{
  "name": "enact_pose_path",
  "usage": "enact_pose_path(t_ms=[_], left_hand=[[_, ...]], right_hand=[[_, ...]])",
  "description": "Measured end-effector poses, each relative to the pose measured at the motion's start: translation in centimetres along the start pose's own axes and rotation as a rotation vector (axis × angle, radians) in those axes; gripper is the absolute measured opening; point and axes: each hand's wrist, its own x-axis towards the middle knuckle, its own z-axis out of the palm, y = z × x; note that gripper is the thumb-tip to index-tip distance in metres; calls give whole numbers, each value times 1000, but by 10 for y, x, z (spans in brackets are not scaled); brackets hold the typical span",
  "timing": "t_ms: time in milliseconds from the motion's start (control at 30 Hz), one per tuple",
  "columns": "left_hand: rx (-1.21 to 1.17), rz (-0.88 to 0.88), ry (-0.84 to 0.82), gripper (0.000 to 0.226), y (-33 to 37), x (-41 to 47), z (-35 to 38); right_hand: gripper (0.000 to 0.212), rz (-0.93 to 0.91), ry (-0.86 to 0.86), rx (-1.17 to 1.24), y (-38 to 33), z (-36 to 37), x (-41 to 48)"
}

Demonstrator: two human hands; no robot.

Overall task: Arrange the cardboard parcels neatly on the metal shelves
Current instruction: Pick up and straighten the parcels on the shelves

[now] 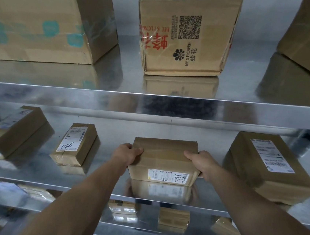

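The parcel (164,160) sits near the middle shelf (104,186) front edge, long axis apparently left-right, with the left hand (127,155) and right hand (201,165) gripping opposite ends, thumbs on top.

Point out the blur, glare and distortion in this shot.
Head view: sharpest at centre, where the left hand and right hand grip the parcel; smeared at lower left, over the bottom-shelf parcels; glare on the upper shelf edge, whose top mirrors the Bee & Flower box; wide-angle bending tilts the large box at left.
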Motion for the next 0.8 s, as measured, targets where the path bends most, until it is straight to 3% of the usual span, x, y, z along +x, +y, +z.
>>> enact_pose_path(t_ms=[200,400,633,733,800], left_hand=[[31,-2,20,27,-1,9,7],[81,-22,26,33,-2,18,8],[26,-15,-17,33,1,13,5],[-37,19,-36,32,6,8,0],[-86,40,-24,31,11,4,-5]], right_hand=[[84,17,34,-54,5,3,18],[79,21,28,-59,8,2,28],[96,0,5,14,13,-4,29],[64,-28,-17,117,-16,-4,-17],[62,-10,-44,226,-27,-8,-31]])
